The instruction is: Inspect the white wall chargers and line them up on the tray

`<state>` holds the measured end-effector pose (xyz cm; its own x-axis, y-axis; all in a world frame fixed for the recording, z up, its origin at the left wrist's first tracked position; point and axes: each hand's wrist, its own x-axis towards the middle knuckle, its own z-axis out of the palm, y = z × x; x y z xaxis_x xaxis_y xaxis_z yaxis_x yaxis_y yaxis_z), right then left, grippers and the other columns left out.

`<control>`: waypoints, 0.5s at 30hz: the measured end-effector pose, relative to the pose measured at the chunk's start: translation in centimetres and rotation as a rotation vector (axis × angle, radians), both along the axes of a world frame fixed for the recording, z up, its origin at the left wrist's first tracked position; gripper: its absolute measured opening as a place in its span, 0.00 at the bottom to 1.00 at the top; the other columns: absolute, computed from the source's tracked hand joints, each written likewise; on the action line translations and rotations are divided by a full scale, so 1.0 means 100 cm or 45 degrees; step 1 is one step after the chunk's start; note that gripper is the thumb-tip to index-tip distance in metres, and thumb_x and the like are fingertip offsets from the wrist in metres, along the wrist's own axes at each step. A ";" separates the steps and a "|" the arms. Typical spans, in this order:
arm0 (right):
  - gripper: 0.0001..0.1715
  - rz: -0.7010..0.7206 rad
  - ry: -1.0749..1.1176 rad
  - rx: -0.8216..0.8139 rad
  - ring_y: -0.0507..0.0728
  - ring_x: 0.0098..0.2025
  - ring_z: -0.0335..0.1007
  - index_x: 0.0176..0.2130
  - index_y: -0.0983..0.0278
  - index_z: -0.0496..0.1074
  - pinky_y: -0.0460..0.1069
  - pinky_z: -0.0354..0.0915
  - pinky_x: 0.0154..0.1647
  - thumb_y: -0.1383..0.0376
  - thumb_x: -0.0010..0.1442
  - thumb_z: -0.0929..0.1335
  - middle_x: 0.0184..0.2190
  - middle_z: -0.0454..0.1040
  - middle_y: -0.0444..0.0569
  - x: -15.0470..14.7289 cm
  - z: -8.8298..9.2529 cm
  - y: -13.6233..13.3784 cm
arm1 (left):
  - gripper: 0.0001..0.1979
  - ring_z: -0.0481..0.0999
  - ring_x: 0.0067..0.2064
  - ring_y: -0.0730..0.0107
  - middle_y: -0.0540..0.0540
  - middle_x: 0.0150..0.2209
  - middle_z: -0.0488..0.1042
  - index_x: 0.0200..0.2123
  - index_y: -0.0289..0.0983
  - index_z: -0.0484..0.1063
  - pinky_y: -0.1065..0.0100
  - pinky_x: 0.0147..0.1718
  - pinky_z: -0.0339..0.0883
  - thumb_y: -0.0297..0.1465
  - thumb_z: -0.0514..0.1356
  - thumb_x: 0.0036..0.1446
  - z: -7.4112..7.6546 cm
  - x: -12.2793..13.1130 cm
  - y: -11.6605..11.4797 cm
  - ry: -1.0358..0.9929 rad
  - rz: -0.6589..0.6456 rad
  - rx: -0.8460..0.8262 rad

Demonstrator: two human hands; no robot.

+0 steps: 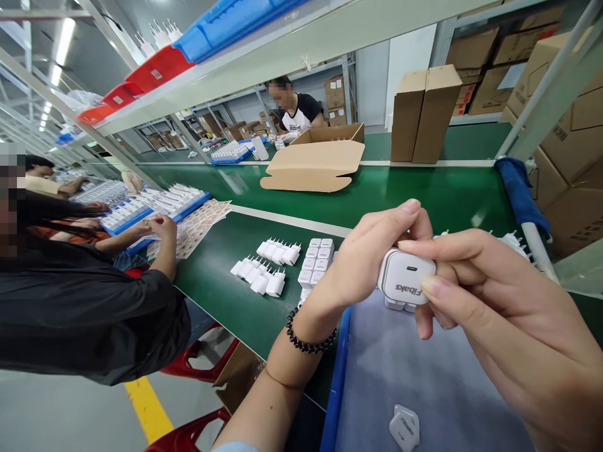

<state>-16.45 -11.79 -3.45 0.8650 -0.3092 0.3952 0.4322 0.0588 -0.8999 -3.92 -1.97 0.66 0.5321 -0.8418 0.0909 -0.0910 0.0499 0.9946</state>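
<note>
A white wall charger (406,276) is held up in front of me, its face with a single port and upside-down lettering turned my way. The thumb and index finger of my right hand (490,289) pinch it from the right. Curled against its left side is my left hand (362,257), partly hiding the far side; a black beaded bracelet circles that wrist. Below both hands, a blue tray (340,376) with a grey lining holds a white charger piece (404,428) near the front. More white chargers show just under the held one, mostly covered by my hands.
Left of my hands, stacked chargers (316,260) stand beside rows of plugs (259,275) on the green table. A co-worker (85,295) sits at the left by filled blue trays (181,207). Across the bench are an open carton (313,164), tall boxes (424,116) and another person (301,110).
</note>
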 end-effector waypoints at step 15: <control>0.10 -0.458 0.011 -0.398 0.50 0.25 0.69 0.46 0.51 0.77 0.45 0.62 0.23 0.64 0.72 0.66 0.22 0.70 0.37 -0.009 0.007 0.006 | 0.24 0.59 0.14 0.77 0.55 0.14 0.59 0.23 0.38 0.62 0.74 0.15 0.52 0.45 0.50 0.70 -0.019 -0.004 -0.019 0.586 -0.342 0.009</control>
<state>-17.36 -11.17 -2.70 0.7286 -0.4569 0.5103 0.3682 -0.3670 -0.8542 -4.29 -3.91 -1.20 0.2810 -0.9537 -0.1072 0.3703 0.0047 0.9289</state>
